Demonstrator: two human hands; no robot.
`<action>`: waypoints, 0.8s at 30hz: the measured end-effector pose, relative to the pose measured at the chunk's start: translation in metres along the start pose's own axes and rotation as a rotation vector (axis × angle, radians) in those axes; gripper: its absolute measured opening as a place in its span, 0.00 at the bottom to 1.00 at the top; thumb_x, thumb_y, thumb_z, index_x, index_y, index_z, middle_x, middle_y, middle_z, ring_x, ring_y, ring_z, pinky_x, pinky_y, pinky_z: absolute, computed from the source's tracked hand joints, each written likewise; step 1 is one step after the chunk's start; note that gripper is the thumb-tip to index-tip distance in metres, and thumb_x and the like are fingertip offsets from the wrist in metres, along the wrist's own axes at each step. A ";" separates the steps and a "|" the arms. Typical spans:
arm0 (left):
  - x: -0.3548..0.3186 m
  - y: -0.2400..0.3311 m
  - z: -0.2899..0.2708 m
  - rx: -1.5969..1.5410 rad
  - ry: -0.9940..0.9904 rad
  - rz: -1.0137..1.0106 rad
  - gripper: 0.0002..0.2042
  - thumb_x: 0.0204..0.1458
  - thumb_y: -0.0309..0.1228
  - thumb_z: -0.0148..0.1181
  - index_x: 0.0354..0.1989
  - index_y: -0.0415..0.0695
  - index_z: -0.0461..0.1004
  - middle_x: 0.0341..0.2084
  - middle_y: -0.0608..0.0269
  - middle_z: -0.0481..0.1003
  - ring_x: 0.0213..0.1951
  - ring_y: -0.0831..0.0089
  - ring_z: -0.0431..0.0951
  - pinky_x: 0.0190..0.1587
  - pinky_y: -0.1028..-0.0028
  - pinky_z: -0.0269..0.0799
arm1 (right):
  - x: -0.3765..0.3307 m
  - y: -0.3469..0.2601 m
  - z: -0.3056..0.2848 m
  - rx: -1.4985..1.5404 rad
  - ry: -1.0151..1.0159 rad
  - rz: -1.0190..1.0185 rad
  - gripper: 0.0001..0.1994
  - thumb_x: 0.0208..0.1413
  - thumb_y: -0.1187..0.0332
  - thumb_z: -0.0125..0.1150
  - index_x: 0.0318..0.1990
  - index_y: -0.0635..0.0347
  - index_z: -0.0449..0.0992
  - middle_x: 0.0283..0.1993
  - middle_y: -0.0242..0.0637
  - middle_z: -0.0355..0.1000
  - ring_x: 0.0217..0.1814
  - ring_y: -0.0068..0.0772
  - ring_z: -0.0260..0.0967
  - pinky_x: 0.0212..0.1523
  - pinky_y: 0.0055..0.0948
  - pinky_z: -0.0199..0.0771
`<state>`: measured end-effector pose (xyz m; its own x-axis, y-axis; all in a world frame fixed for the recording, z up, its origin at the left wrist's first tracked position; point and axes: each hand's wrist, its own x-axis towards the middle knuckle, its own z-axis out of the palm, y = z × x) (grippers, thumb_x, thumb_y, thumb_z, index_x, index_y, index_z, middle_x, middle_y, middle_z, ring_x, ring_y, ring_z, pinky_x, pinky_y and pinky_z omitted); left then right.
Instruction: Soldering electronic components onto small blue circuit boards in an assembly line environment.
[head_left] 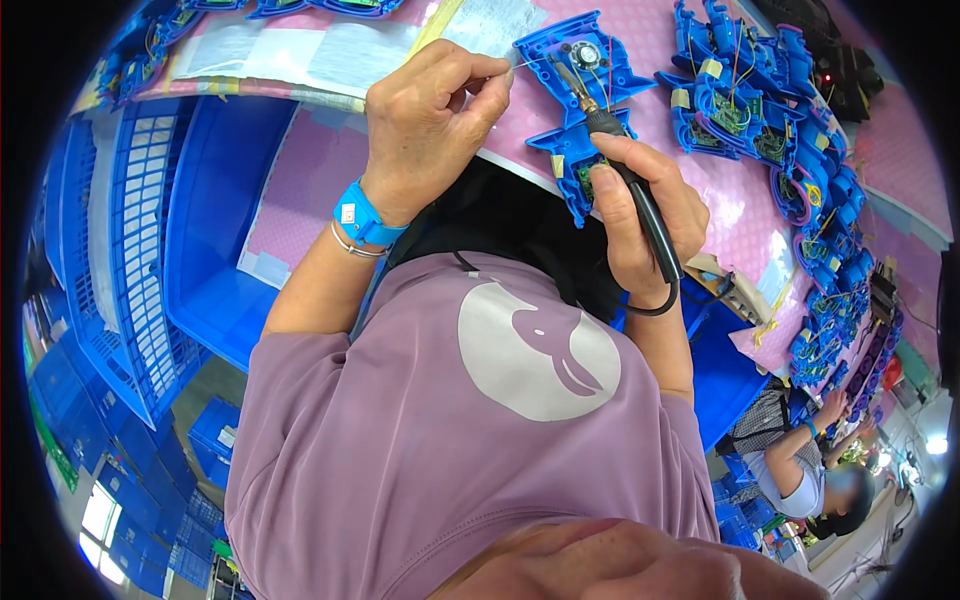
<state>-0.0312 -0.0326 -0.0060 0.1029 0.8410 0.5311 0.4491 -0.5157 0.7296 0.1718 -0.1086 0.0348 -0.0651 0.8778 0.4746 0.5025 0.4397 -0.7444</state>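
Note:
My left hand (425,125) is closed in a pinch on a thin strand of solder wire (530,62), which points toward an open blue plastic housing (625,80). In my right hand (655,190) is a soldering iron (657,235) with a black handle, its cord looping down by the wrist. The iron's tip reaches into the housing, beside a small round speaker (584,56) and close to the solder's end. Nearer to me, a second blue shell part (573,180) holds a green circuit board, partly hidden behind my right fingers.
Several blue housings with boards and wires (735,105) are heaped along the right of the pink-covered bench (725,215). More lie at the far left edge. Blue crates (215,215) stand at the left. Another person (800,475) works farther down on the right.

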 end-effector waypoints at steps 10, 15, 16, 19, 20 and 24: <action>0.003 -0.003 0.007 -0.010 0.007 0.033 0.03 0.48 0.24 0.70 0.31 0.43 0.83 0.25 0.66 0.78 0.22 0.76 0.76 0.26 0.76 0.72 | -0.001 0.000 -0.001 -0.005 -0.008 0.001 0.11 0.55 0.75 0.68 0.45 0.68 0.83 0.37 0.41 0.82 0.26 0.21 0.74 0.29 0.21 0.71; 0.005 -0.004 0.010 -0.023 0.002 0.040 0.04 0.48 0.24 0.70 0.32 0.43 0.83 0.25 0.67 0.78 0.22 0.76 0.76 0.25 0.76 0.72 | 0.000 0.001 -0.001 -0.008 -0.004 -0.023 0.11 0.54 0.76 0.68 0.45 0.68 0.83 0.37 0.41 0.82 0.26 0.21 0.74 0.29 0.21 0.71; 0.005 -0.005 0.010 -0.027 0.004 0.047 0.04 0.48 0.24 0.70 0.32 0.44 0.83 0.25 0.67 0.78 0.22 0.76 0.76 0.25 0.76 0.72 | 0.000 0.000 -0.001 -0.007 -0.008 -0.016 0.11 0.54 0.76 0.68 0.45 0.68 0.83 0.37 0.41 0.82 0.26 0.20 0.74 0.29 0.21 0.71; 0.005 -0.005 0.010 -0.036 0.010 0.023 0.04 0.48 0.25 0.70 0.33 0.44 0.83 0.24 0.67 0.78 0.22 0.77 0.75 0.25 0.77 0.70 | -0.001 -0.001 -0.001 -0.021 -0.008 -0.012 0.11 0.54 0.76 0.67 0.45 0.68 0.83 0.37 0.41 0.82 0.26 0.21 0.74 0.29 0.20 0.71; 0.006 -0.003 0.008 -0.036 0.011 0.022 0.04 0.48 0.25 0.70 0.33 0.44 0.83 0.24 0.67 0.78 0.22 0.77 0.75 0.25 0.77 0.70 | -0.001 -0.001 -0.001 -0.021 -0.008 -0.013 0.11 0.54 0.76 0.67 0.45 0.68 0.83 0.37 0.41 0.82 0.26 0.21 0.74 0.29 0.20 0.71; 0.005 -0.005 0.000 -0.012 0.046 -0.078 0.05 0.47 0.25 0.71 0.33 0.44 0.84 0.21 0.68 0.76 0.20 0.79 0.71 0.23 0.78 0.66 | 0.000 0.000 0.000 0.000 0.014 -0.013 0.11 0.55 0.76 0.66 0.45 0.69 0.83 0.35 0.40 0.82 0.26 0.21 0.74 0.29 0.20 0.71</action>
<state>-0.0326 -0.0262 -0.0069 0.0270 0.8704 0.4917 0.4434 -0.4512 0.7744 0.1717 -0.1086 0.0351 -0.0595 0.8692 0.4908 0.5019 0.4511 -0.7380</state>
